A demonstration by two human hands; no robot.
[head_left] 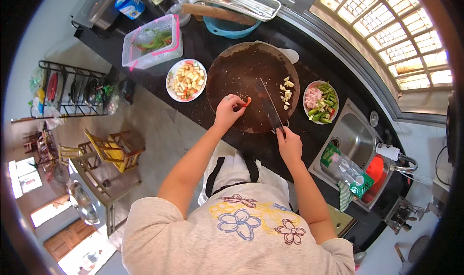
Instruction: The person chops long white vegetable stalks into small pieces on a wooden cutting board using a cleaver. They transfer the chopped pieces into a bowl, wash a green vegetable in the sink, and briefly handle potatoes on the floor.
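Observation:
A round brown wooden chopping board [237, 65] lies on the dark counter in front of me. Over its near left part, my left hand [229, 112] pinches a small red chili pepper [249, 101] between the fingertips. My right hand [289, 142] grips the handle of a cleaver [269, 106], whose dark blade points away and slightly left, over the board, apart from the chili. Pale peeled garlic pieces [286, 92] lie on the right side of the board. Left of the board, a plate [170, 92] carries pale diced chunks; on its right, another plate [309, 115] bears pink meat and cut green peppers.
A white plastic basket [140, 53] with green leaves stands at the far left. Behind the board are a blue basin [227, 28], a wooden rolling pin [217, 13] and a wire tray [241, 0]. At right, a steel sink [355, 125] holds a red basin [374, 169] and plastic bags.

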